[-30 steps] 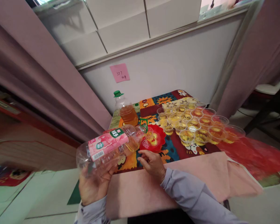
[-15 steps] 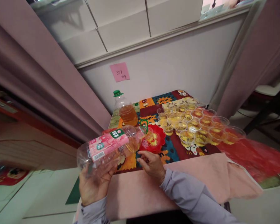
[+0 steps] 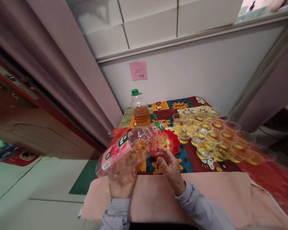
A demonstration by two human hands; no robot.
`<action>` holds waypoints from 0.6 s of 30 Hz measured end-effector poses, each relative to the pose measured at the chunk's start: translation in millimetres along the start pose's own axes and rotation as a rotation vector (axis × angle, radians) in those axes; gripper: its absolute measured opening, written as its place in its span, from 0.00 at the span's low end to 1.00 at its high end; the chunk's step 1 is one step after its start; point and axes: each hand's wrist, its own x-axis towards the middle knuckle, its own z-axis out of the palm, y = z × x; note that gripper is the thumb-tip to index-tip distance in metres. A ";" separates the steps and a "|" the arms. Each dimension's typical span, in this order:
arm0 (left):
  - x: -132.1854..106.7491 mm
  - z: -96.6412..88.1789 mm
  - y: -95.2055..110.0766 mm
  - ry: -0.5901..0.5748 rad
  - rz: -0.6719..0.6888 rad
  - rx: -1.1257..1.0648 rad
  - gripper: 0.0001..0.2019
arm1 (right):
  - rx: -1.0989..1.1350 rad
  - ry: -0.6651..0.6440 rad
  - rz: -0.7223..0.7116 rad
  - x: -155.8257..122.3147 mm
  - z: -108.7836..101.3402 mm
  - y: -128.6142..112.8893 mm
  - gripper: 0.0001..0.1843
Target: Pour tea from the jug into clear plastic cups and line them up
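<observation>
My left hand grips a large clear plastic bottle with a pink label, tilted neck up and to the right, a little amber liquid inside. A small clear cup with amber liquid stands on a red plate just past the bottle's mouth. My right hand rests on the table's near edge below the plate, fingers loosely curled and reaching toward the cup, nothing in them. Several filled clear cups cluster to the right on a colourful cloth.
A second bottle with a green cap and amber liquid stands upright at the table's back left. A pink cloth covers the near edge. A pink note hangs on the wall. Floor drops away at left.
The bottle has been tipped back up from its flatter pouring tilt, its neck rising away from the cup. My right hand has lifted toward the red plate. My view has shifted left.
</observation>
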 end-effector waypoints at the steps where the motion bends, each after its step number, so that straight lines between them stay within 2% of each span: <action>1: -1.6 -1.9 -5.9 -0.003 -0.015 -0.013 0.24 | 0.086 -0.016 0.053 0.1 1.3 -7.7 0.36; 4: -8.5 -8.3 -20.9 -0.008 -0.089 -0.042 0.21 | 0.300 -0.103 0.169 1.1 7.1 -32.1 0.47; 7: -18.8 -12.3 -30.0 -0.036 -0.168 -0.047 0.21 | 0.404 -0.160 0.248 0.7 11.6 -48.7 0.51; 11: -34.6 -6.7 -30.5 -0.063 -0.280 -0.030 0.23 | 0.416 -0.098 0.332 -5.7 10.1 -51.2 0.49; 14: -42.5 3.0 -26.1 -0.071 -0.337 0.015 0.24 | 0.393 -0.019 0.333 -10.0 3.5 -47.9 0.47; 16: -44.8 8.2 -21.9 0.008 -0.299 0.092 0.26 | 0.341 -0.004 0.283 -9.7 -3.1 -47.3 0.47; 18: -45.9 10.8 -15.1 0.195 -0.140 0.248 0.27 | 0.234 -0.013 0.188 -7.3 -10.9 -48.4 0.49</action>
